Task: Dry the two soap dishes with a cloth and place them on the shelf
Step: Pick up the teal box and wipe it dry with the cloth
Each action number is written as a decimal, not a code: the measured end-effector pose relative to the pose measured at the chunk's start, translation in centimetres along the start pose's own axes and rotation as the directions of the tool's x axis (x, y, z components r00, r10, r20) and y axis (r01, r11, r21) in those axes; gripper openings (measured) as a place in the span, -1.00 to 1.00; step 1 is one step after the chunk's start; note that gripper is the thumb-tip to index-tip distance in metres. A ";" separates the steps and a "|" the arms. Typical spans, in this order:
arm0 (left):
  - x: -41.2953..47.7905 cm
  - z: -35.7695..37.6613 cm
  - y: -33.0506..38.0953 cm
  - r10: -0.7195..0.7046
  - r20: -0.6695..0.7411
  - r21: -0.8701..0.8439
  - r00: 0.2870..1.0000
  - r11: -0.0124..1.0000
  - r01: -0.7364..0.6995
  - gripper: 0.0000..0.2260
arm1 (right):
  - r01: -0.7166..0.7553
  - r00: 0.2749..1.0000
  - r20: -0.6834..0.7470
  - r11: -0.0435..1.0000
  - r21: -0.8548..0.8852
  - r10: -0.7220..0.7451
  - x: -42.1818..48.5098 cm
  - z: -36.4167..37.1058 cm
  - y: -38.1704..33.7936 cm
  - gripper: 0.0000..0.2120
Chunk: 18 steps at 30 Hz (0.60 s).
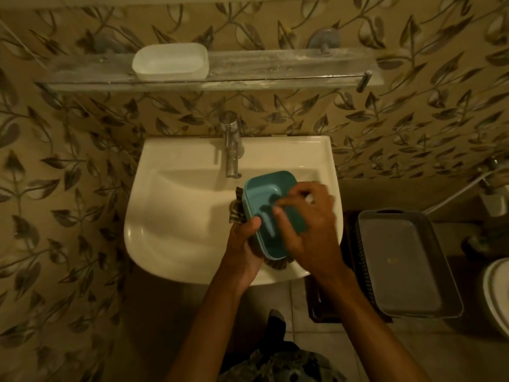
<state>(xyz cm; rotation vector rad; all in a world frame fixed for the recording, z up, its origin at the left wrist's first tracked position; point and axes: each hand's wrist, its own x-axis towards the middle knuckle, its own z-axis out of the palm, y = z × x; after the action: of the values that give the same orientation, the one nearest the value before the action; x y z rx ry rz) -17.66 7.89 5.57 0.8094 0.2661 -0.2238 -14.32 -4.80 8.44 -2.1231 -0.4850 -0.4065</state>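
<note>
The left hand [245, 241] is cradling the teal soap dish [271, 213] on the cloth [237, 209], steadying it; the right hand [308, 219], seemingly pinching inside, is blurred. Above both, the white dish [170, 61] is sitting on the shelf [275, 67].

Shelf open to the right; tap guards the middle

On the glass shelf [275, 64] the white soap dish [170, 62] fills the left part, while the stretch to its right lies bare up to the end post [364, 81]. The tap [232, 144] rises below the shelf's middle; the basin [176, 216] lies open on the left.
</note>
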 end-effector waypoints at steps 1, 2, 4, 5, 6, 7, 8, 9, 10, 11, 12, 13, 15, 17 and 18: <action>-0.1 0.0 0.0 0.001 0.018 0.016 1.000 1.000 -0.001 -0.38 | -0.065 0.990 -0.118 0.997 0.053 0.071 0.3 -0.3 0.5 -0.78; -0.1 0.0 -0.1 0.002 0.027 0.018 1.000 1.000 -0.002 -0.43 | -0.178 0.967 -0.152 0.969 0.172 0.204 0.7 -0.8 1.1 -0.70; -0.3 0.1 -0.2 -0.018 0.037 0.000 0.999 1.000 0.018 -0.48 | -0.503 0.855 0.155 0.717 0.482 0.496 1.8 -1.6 1.7 -0.56; -0.3 0.1 -0.1 -0.029 0.050 0.003 0.998 1.000 0.029 -0.49 | -0.645 0.759 0.408 0.494 0.583 0.508 1.9 -1.7 2.0 -0.57; -0.3 0.2 -0.1 -0.036 0.064 0.023 0.997 0.999 0.034 -0.50 | -0.735 0.667 0.577 0.287 0.614 0.472 1.6 -1.8 2.3 -0.61; -0.2 0.3 0.0 -0.039 0.062 0.059 0.997 0.998 0.035 -0.52 | -0.771 0.612 0.655 0.152 0.618 0.444 1.1 -1.7 2.6 -0.64; -0.1 0.4 0.2 -0.037 0.047 0.105 0.998 0.994 0.031 -0.55 | -0.773 0.593 0.667 0.088 0.628 0.451 0.7 -1.4 2.9 -0.65; 0.1 0.5 0.4 -0.031 0.034 0.158 0.999 0.987 0.025 -0.60 | -0.756 0.592 0.652 0.046 0.653 0.473 0.3 -1.1 3.2 -0.65; 0.1 0.6 0.6 -0.026 0.020 0.210 0.999 0.977 0.021 -0.64 | -0.727 0.604 0.630 0.013 0.687 0.488 -0.2 -0.9 3.5 -0.64; 0.1 0.7 0.9 -0.019 -0.009 0.254 1.000 0.967 0.021 -0.67 | -0.695 0.621 0.612 -0.015 0.719 0.490 -0.5 -0.8 3.6 -0.64; 0.0 0.7 1.2 -0.009 -0.060 0.286 0.998 0.958 0.025 -0.66 | -0.670 0.642 0.603 -0.035 0.741 0.474 -0.7 -0.8 3.6 -0.64; 0.0 0.7 1.5 0.008 -0.127 0.315 0.992 0.948 0.032 -0.65 | -0.650 0.664 0.601 -0.053 0.758 0.445 -0.9 -0.8 3.6 -0.63; -0.2 0.4 2.0 0.085 -0.266 0.382 0.960 0.924 0.025 -0.73 | -0.614 0.702 0.609 -0.120 0.780 0.369 -1.4 -0.8 3.8 -0.57; -0.5 0.3 2.4 0.164 -0.341 0.443 0.926 0.897 0.005 -0.87 | -0.588 0.731 0.621 -0.201 0.783 0.281 -1.8 -0.9 3.8 -0.46; -0.7 0.4 2.5 0.185 -0.354 0.477 0.917 0.879 0.007 -0.89 | -0.592 0.733 0.627 -0.206 0.779 0.264 -2.0 -0.9 4.0 -0.38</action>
<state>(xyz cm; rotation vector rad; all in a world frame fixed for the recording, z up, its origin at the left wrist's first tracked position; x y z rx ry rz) -17.51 9.31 7.77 1.3538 0.5634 -0.0298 -14.26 -7.99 5.21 -0.6346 0.0170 0.5991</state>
